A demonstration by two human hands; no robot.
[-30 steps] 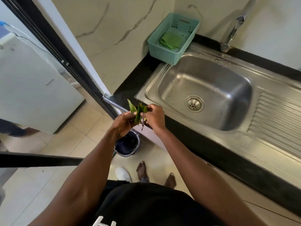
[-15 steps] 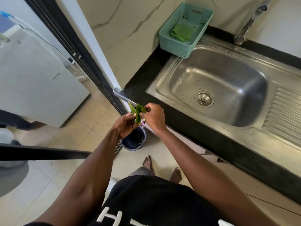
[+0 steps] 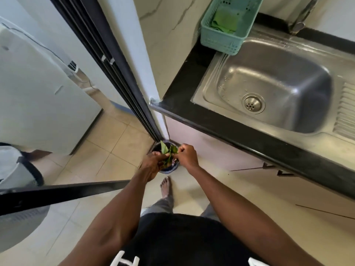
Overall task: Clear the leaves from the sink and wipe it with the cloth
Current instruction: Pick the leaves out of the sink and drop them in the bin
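Note:
A bunch of green leaves (image 3: 166,150) is pinched between my left hand (image 3: 153,163) and my right hand (image 3: 188,154), both closed on it, right above a small dark bin (image 3: 169,170) on the floor. The steel sink (image 3: 272,60) lies at the upper right, its basin wet with no leaves showing around the drain (image 3: 253,103). A green cloth (image 3: 224,21) lies folded inside a teal basket (image 3: 219,40) at the sink's far left corner.
A black counter edge (image 3: 240,135) runs between me and the sink. The tap (image 3: 301,16) stands behind the basin. A dark door frame (image 3: 115,70) and a white appliance (image 3: 38,104) stand to the left. My bare foot (image 3: 166,186) rests near the bin.
Both hands have carried the leaves down and away from the counter edge to just over the bin; my view has tilted lower toward the floor.

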